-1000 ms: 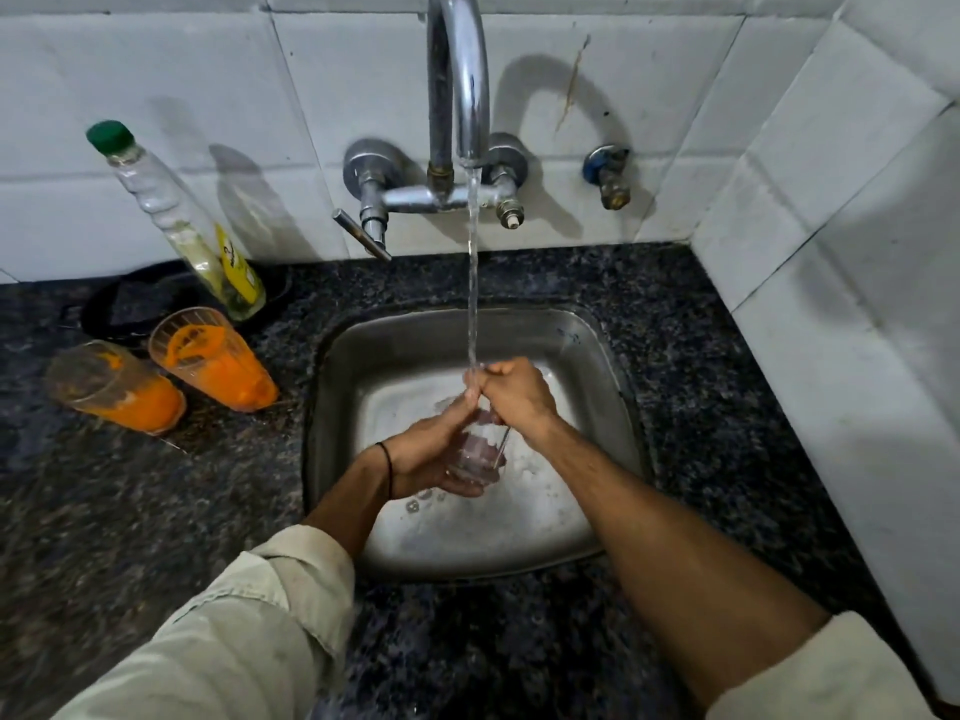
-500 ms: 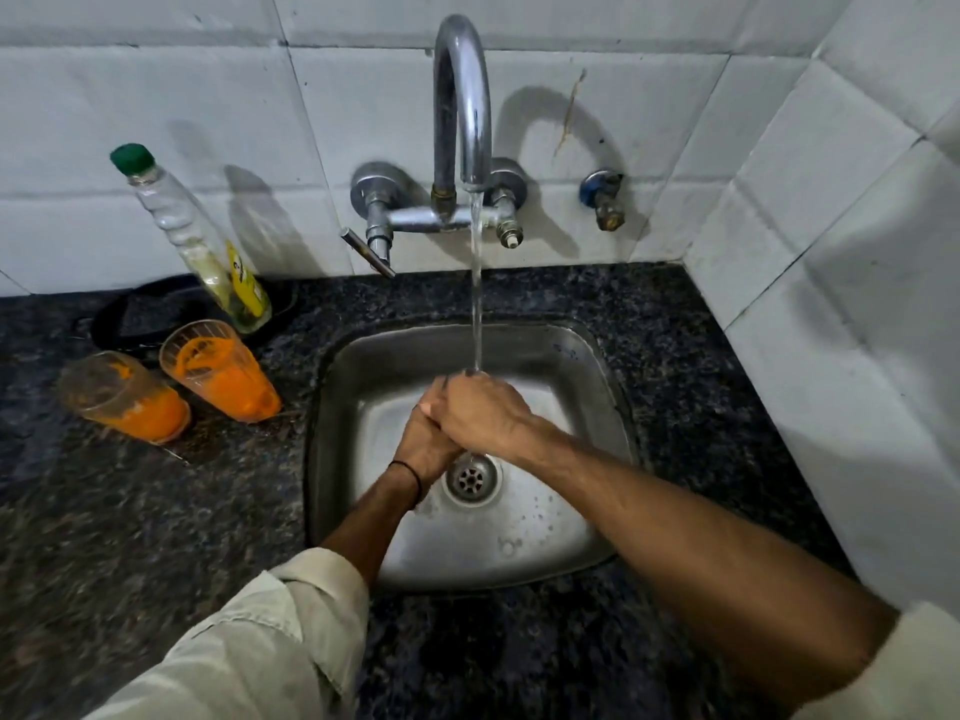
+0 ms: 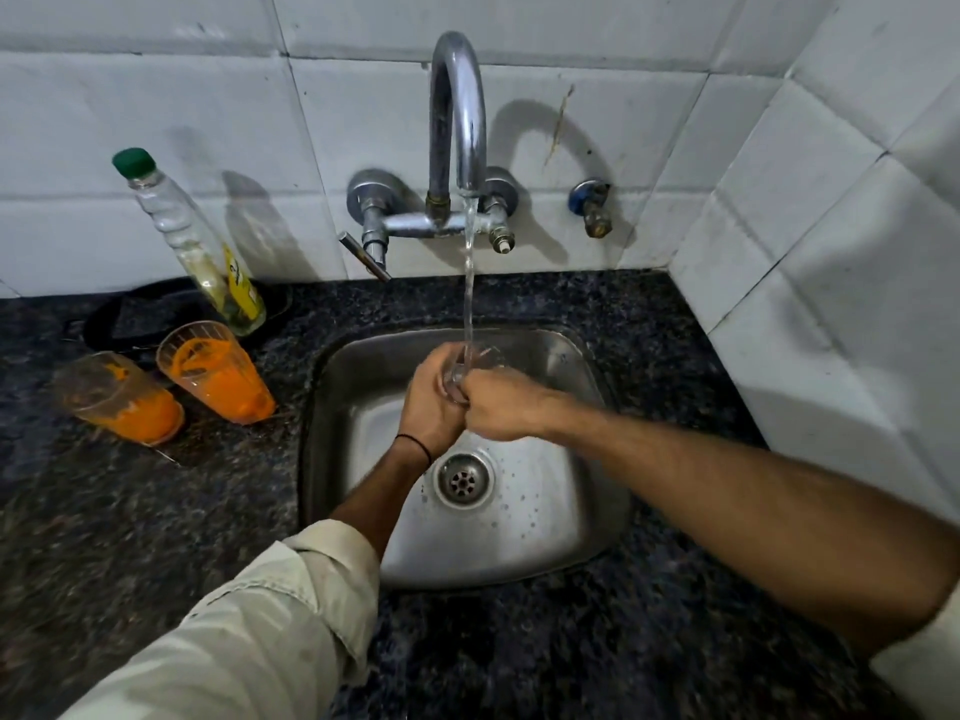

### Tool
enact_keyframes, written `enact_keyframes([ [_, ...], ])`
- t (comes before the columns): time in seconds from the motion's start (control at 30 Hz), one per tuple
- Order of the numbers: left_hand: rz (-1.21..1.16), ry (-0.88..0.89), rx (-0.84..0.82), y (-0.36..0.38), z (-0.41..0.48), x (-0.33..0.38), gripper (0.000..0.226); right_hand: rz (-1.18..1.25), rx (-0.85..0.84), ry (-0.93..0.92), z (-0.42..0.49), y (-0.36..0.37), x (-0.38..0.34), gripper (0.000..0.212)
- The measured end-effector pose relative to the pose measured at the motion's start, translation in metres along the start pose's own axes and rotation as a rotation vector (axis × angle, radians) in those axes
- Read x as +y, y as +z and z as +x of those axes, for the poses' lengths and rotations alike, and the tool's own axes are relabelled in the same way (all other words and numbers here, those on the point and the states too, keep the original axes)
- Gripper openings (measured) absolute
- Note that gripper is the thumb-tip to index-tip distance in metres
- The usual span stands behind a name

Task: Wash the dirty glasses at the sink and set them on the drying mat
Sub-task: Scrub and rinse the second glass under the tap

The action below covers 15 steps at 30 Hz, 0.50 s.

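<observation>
Glass (image 3: 456, 380), small and clear, is clasped between a person's two hands over the sink, directly under running water. White wall tiles (image 3: 810, 210) back a dark speckled stone countertop (image 3: 130, 537), into which the steel sink (image 3: 550, 543) is set, its drain (image 3: 464, 480) showing just below the hands. A curved chrome faucet (image 3: 457, 96) on the wall pours a thin water stream (image 3: 469, 283) onto the glass. Left of the sink stands a clear bottle (image 3: 192, 241) with a green cap. Near it, an orange-smeared tumbler (image 3: 218, 374) stands side by side with a second tumbler (image 3: 119, 400), in front of a flat black object (image 3: 135, 317). The left hand (image 3: 431, 402), a black wristband (image 3: 415, 444) below it, curls its fingers round the glass from the left. The right hand (image 3: 501, 407) closes on it from the right, hiding most of it.
</observation>
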<state>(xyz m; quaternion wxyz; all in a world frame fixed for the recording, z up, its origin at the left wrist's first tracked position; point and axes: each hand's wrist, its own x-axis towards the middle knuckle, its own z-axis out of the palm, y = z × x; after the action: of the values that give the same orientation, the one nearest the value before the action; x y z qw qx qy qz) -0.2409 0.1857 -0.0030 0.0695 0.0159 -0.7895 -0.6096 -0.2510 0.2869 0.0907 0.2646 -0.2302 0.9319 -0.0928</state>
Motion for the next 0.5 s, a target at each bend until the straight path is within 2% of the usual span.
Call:
enact_keyframes([
  [0.07, 0.132, 0.013, 0.039, 0.002, 0.001, -0.010, 0.020, 0.424, 0.043, 0.188, 0.004, 0.016, -0.017, 0.026],
  [0.1, 0.140, -0.003, 0.040, 0.001, -0.001, -0.013, 0.018, 0.520, 0.074, 0.230, 0.006, 0.023, -0.021, 0.026],
  [0.13, 0.123, -0.011, 0.036, -0.001, -0.004, -0.016, 0.019, 0.518, 0.083, 0.210, 0.007, 0.027, -0.020, 0.026],
  [0.2, 0.057, -0.020, -0.008, -0.008, -0.008, -0.013, 0.028, 0.214, 0.028, -0.013, 0.004, 0.026, -0.003, 0.026],
  [0.3, 0.021, -0.039, -0.098, -0.013, -0.012, -0.012, 0.053, -0.486, -0.026, -0.360, 0.002, 0.005, 0.025, 0.039],
  [0.37, 0.019, -0.045, -0.098, -0.010, -0.009, -0.009, 0.055, -0.693, 0.009, -0.427, 0.004, -0.004, 0.027, 0.039],
  [0.43, -0.014, -0.040, -0.064, -0.008, -0.004, -0.008, 0.048, -0.617, 0.021, -0.362, 0.006, -0.006, 0.017, 0.030],
  [0.5, -0.002, -0.018, -0.047, -0.005, -0.001, -0.007, 0.031, -0.227, 0.004, -0.115, 0.010, -0.001, 0.001, 0.024],
])
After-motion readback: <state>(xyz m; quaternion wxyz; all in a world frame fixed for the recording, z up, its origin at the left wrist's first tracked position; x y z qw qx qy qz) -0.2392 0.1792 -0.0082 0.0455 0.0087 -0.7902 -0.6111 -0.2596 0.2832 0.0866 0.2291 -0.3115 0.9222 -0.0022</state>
